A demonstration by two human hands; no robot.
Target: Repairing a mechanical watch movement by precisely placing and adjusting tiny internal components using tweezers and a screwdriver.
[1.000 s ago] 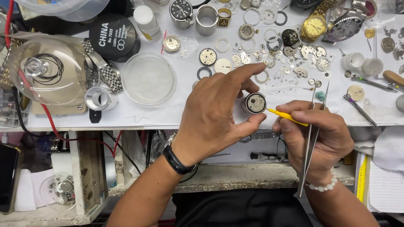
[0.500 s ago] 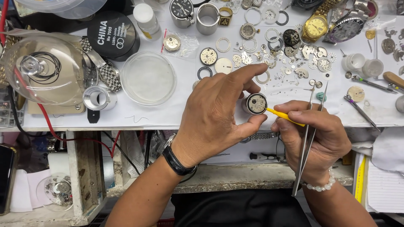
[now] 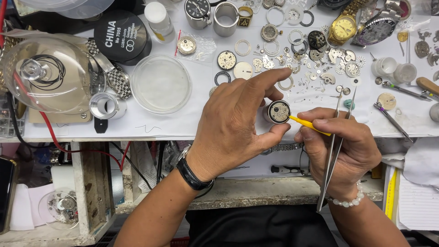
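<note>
Fingers [image 3: 274, 91] of the left hand [image 3: 238, 123] pinch a round watch movement [image 3: 279, 111]; right of it, the right hand [image 3: 340, 146] grips tweezers [image 3: 336, 146] and a yellow stick [image 3: 308, 123], apparently touching the movement. Beyond it, loose watch parts [image 3: 311, 59] cover the bench [image 3: 192, 123].

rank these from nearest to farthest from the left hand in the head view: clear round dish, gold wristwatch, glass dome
From the left hand:
1. Clear round dish, just left of the hand on the white bench top.
2. Gold wristwatch, up and to the right, near the bench's far edge.
3. Glass dome, far left end of the bench.
</note>
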